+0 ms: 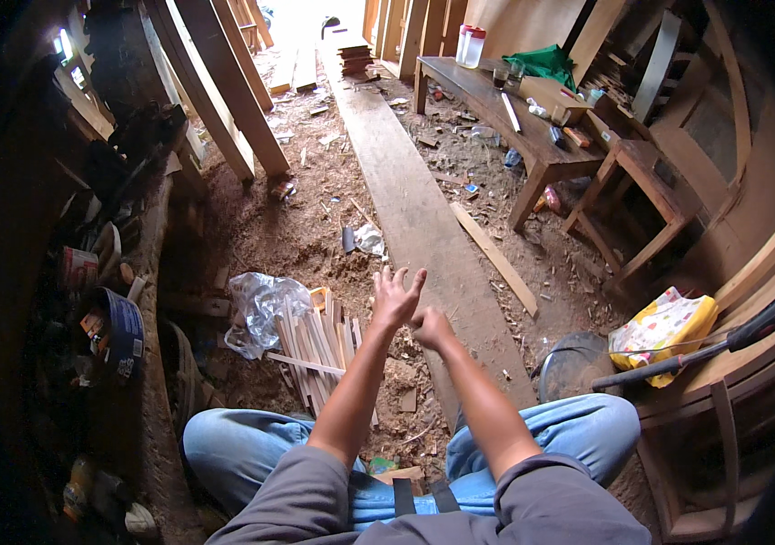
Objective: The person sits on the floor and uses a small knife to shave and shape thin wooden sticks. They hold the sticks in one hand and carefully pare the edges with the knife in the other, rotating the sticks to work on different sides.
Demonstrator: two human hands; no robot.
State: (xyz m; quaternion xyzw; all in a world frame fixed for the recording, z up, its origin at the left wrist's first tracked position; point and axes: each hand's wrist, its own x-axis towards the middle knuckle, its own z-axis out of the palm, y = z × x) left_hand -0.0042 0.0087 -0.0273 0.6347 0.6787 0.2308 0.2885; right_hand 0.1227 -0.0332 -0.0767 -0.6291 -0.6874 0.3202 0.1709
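Denim knees, pale wood strips

I see a dirt floor covered in sawdust and wood chips. A long plank lies flat on it, running away from me, with a thin strip of wood lying just beside it on the right. To the left of the plank a bundle of short wooden slats rests on the floor, touching a crumpled clear plastic bag. Farther back on the right stands a wooden desk, carrying a clear jar with a red lid, a green cloth and small clutter. A yellow patterned bag lies at the right
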